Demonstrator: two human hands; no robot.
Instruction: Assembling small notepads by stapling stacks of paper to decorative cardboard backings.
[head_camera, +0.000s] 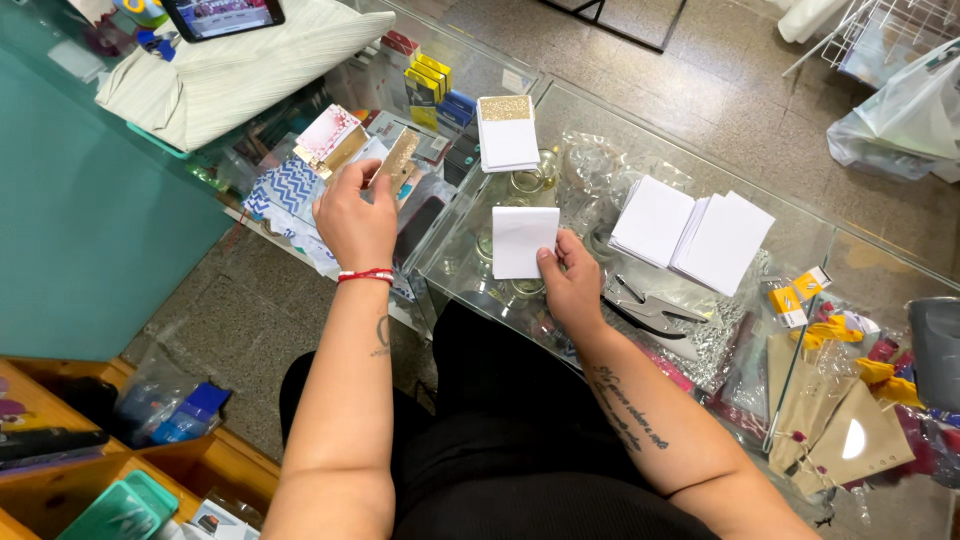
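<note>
Right hand (572, 285): thumb and fingertips pinch the lower right corner of a white card (524, 241), which lies flat on the glass counter (800, 240). From this grip the card extends toward 11 o'clock, its long axis running roughly 12 to 6.

Left hand (354, 218): fingers curled around a small gold-trimmed card (400, 160), raised over the patterned cards (290, 185) at 9 o'clock of the white card. Well apart from it; the right hand is nearer.

Gold-topped stack (507, 132) sits at 12 o'clock of the white card. Loose white stacks (692, 234) at 3 o'clock. Metal punch (655, 312) just at 4 o'clock of the right hand.
</note>
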